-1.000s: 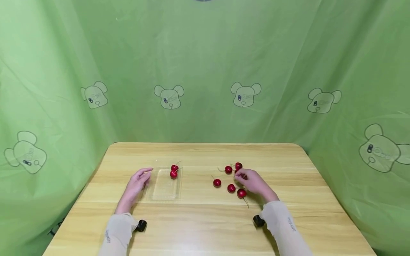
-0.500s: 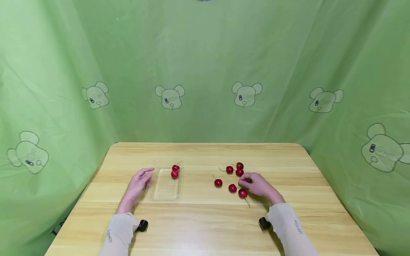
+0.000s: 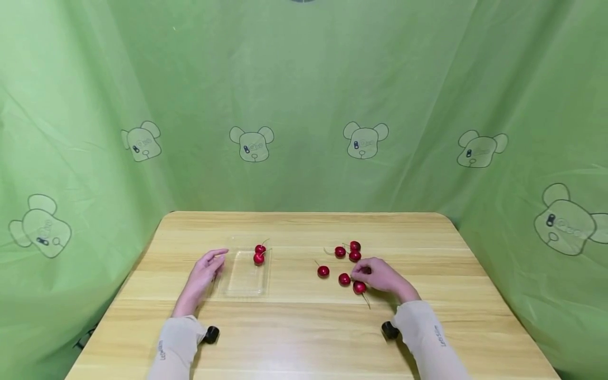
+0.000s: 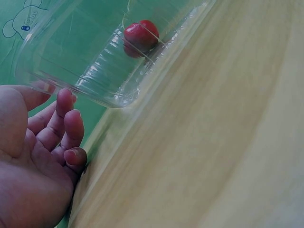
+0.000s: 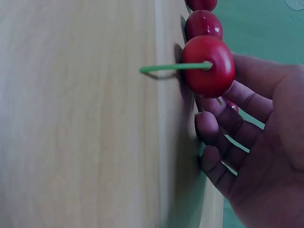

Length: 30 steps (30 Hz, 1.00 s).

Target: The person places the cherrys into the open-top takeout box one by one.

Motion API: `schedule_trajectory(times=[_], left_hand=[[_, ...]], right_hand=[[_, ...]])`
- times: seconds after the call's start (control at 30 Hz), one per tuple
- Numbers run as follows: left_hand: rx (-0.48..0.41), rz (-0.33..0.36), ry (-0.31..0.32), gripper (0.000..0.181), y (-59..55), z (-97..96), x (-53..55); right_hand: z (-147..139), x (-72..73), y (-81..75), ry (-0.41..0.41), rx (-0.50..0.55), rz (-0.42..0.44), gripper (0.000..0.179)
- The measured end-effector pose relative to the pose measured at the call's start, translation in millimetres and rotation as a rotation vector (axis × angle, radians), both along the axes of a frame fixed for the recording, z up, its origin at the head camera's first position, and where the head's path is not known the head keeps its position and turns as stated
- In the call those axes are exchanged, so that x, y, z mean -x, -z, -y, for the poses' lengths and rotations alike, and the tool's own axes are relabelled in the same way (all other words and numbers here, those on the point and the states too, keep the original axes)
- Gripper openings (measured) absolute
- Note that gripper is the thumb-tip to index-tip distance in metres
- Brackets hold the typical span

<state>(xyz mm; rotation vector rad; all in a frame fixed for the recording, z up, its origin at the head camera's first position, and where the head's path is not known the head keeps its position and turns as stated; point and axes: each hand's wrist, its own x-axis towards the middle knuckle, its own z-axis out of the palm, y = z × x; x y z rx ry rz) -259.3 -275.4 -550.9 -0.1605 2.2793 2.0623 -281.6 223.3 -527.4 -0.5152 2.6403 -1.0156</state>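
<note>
At the left of the table a clear plastic tray (image 3: 244, 293) lies with two red cherries (image 3: 259, 254) at its far right corner. My left hand (image 3: 205, 272) is by the tray's left side, fingers loosely bent; in the left wrist view its fingertips (image 4: 66, 97) are right at the rim. My right hand (image 3: 380, 274) is among the loose cherries, thumb and forefinger together pinching the stem of a cherry (image 3: 344, 279). A nearer cherry (image 5: 209, 66) with a green stem hides those fingertips in the right wrist view.
Beyond the right hand sit three cherries close together, among them a cherry (image 3: 340, 252) with its stem pointing left. Another cherry (image 3: 323, 271) lies toward the tray. Green curtain (image 3: 304, 105) surrounds the wooden table (image 3: 294, 338) at the back and sides.
The right hand has come nearer and lower from the far cherries to the stem of the middle one. The left hand and the tray have kept their places.
</note>
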Motion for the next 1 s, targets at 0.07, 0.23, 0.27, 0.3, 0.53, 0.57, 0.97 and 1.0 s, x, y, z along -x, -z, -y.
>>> schedule_trajectory(times=[0.07, 0.23, 0.27, 0.3, 0.53, 0.57, 0.97, 1.0], left_hand=[[-0.003, -0.002, 0.000, 0.040, -0.6, -0.6, -0.7], [0.008, -0.027, -0.016, 0.040, 8.0, -0.8, 0.6], [0.013, -0.035, -0.018, 0.041, 9.8, -0.7, 1.2], [0.018, -0.042, -0.020, 0.041, 11.3, -0.7, 1.6], [0.024, -0.058, -0.024, 0.042, 14.4, -0.4, 2.4], [0.024, -0.057, -0.024, 0.042, 14.5, -0.4, 2.4], [-0.019, -0.015, -0.014, 0.041, 7.9, 0.3, 2.2], [-0.020, -0.009, -0.009, 0.041, 4.1, -0.4, 0.6]], right_hand=[[0.6, 0.9, 0.2, 0.004, -0.005, 0.004, 0.014], [1.8, 2.3, 1.7, 0.023, -0.020, 0.027, 0.015], [1.8, 2.6, 2.1, 0.023, -0.023, 0.026, 0.015], [1.7, 3.0, 2.4, 0.024, -0.026, 0.026, 0.014], [1.3, 5.1, 3.2, 0.015, -0.032, 0.012, 0.013], [1.3, 5.1, 3.3, 0.016, -0.029, 0.014, 0.012], [-2.3, 4.1, 5.9, 0.040, 0.012, 0.024, 0.007], [-3.1, 3.7, 6.2, 0.038, 0.015, 0.026, 0.008]])
